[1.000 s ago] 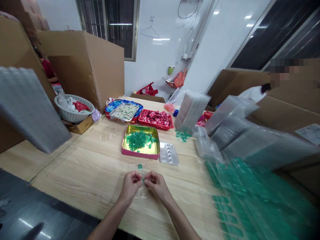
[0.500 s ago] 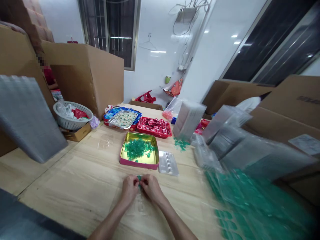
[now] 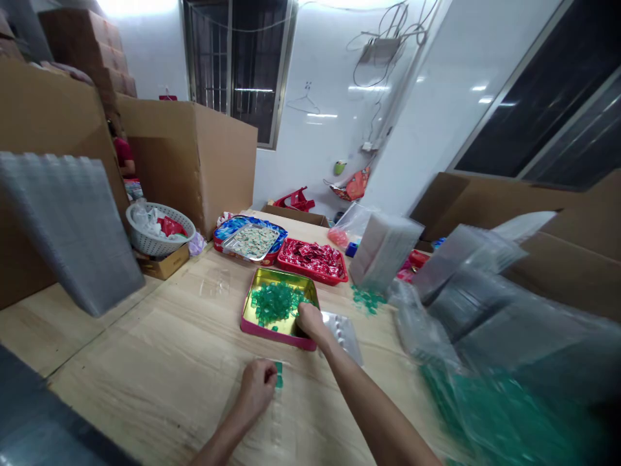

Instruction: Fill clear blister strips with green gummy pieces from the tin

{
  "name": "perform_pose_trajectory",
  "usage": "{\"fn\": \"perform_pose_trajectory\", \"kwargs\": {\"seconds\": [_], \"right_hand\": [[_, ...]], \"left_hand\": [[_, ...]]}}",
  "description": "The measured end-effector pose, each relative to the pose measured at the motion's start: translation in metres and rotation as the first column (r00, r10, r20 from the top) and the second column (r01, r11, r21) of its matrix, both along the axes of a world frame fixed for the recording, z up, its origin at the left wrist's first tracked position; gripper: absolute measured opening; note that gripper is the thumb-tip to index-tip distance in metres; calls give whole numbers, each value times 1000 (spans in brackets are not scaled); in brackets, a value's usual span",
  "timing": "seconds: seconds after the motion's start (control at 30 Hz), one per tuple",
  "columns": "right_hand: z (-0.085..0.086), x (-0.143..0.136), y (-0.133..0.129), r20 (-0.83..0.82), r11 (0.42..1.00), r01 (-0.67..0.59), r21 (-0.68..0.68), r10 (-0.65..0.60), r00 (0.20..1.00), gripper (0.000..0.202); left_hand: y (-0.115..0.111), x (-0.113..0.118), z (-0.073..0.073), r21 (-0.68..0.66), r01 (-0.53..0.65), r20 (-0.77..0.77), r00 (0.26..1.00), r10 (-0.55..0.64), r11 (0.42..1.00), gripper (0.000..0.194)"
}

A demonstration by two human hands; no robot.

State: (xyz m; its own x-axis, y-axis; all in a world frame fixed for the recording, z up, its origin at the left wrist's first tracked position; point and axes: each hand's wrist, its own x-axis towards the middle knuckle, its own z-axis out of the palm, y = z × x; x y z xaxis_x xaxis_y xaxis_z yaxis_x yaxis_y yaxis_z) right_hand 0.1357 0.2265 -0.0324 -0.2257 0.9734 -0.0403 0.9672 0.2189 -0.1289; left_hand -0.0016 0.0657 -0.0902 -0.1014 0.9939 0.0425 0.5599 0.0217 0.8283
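Observation:
My right hand dips into the right side of a gold-lined tin box with a pink outside. Its fingers are drawn together at the edge of a heap of small translucent green pieces; whatever they pinch is hidden. My left hand rests on the table with curled fingers, close beside a clear plastic blister tray. Green pieces sit in the tray's far compartments, right by the left fingertips. I cannot make out anything between those fingers.
Behind the tin stand a red tray of red packets and a metal tray of pale pieces. Another blister tray lies right of the tin. Stacked clear trays and blurred plastic packs crowd the right. A basket stands left.
My right hand has left the blister tray and moved forward and right into the tin. The left hand stays by the tray, where green pieces are now uncovered. The view has shifted slightly.

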Motion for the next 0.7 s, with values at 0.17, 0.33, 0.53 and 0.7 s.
{"fn": "perform_pose_trajectory", "kwargs": {"seconds": [0.17, 0.33, 0.53, 0.7], "right_hand": [[7, 9, -17, -360, 1000, -10, 3, 10, 933, 19], [9, 16, -78, -808, 970, -180, -161, -25, 589, 20], [-1, 13, -140, -940, 864, -373, -338, -330, 89, 29], [-3, 11, -152, -924, 868, -320, -380, -374, 84, 30]], "left_hand": [[0, 0, 16, 29, -87, 171, 982, 80, 996, 15], [2, 6, 47, -39, -102, 670, 735, 102, 994, 24], [-8, 12, 49, -100, -41, 775, 623, 104, 994, 29], [-17, 6, 46, -136, -70, 781, 606, 151, 988, 21]]}}
